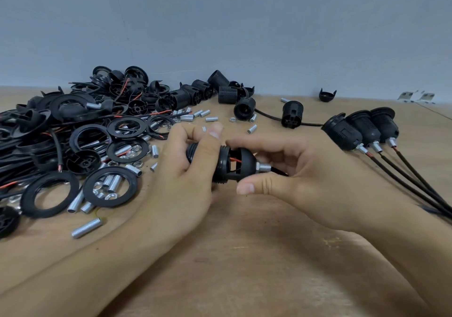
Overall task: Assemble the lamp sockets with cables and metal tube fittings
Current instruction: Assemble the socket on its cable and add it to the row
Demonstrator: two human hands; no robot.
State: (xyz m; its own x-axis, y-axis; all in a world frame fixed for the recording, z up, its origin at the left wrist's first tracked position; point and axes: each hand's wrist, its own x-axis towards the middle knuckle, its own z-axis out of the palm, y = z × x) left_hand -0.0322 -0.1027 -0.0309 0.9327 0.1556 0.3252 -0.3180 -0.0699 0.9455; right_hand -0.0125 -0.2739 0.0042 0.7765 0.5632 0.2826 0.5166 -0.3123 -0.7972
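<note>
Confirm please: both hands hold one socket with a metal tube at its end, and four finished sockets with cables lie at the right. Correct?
Not quite. The head view shows three finished sockets, not four. Both hands, left and right, do hold the socket with its metal tube.

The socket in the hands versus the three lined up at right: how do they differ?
The held socket is gripped by the left hand and right hand; the three finished sockets lie on the table. Red wire shows through its cap gap; theirs look closed. All are black, with metal tubes.
</note>
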